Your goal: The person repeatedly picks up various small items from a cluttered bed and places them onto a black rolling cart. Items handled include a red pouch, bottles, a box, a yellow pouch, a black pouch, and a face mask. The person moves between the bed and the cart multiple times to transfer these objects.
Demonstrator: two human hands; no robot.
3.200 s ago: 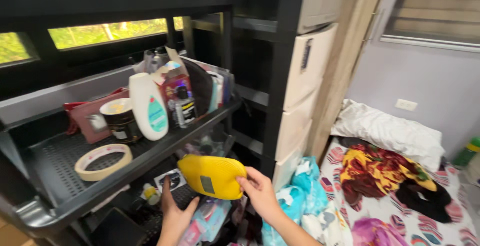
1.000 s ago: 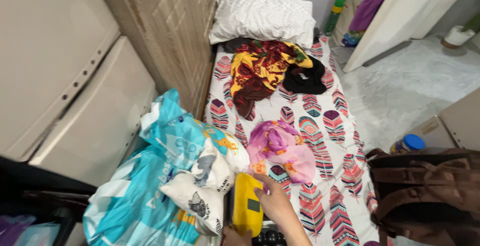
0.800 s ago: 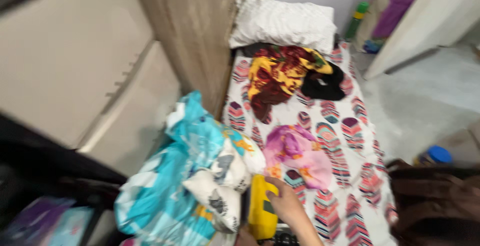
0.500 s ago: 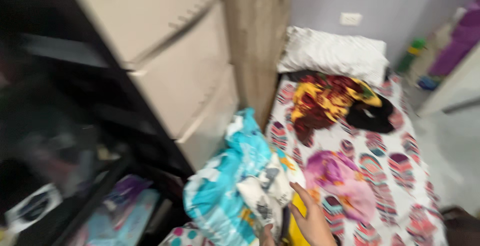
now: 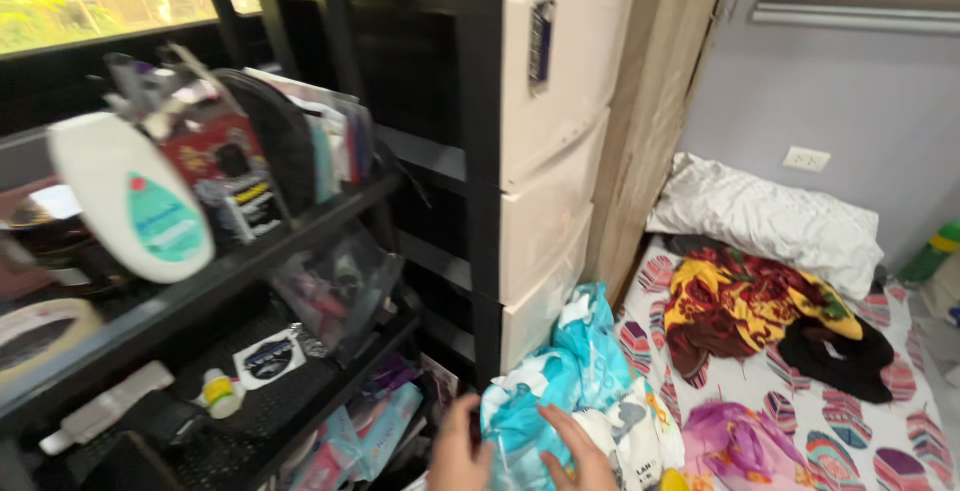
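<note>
My right hand (image 5: 573,451) lies with fingers spread on a blue and white plastic bag (image 5: 580,361) stuffed with printed cloth, at the foot of the black shelf. My left hand (image 5: 455,448) is raised at the bag's left edge and holds nothing. A small corner of the yellow pouch (image 5: 672,479) shows at the bottom edge, right of the bag, with neither hand on it. Both hands are partly cut off by the bottom of the view.
A black shelf rack (image 5: 300,241) on the left carries a white lotion bottle (image 5: 130,206), a tape roll (image 5: 35,336), boxes and packets. White plastic drawers (image 5: 555,141) stand behind. A mattress (image 5: 900,431) with a pillow (image 5: 765,221) and loose clothes (image 5: 745,306) lies to the right.
The view swung from the mattress back left to the shelf. My right hand let go of the yellow pouch, which now lies by the bag, and both hands rest at the blue bag.
</note>
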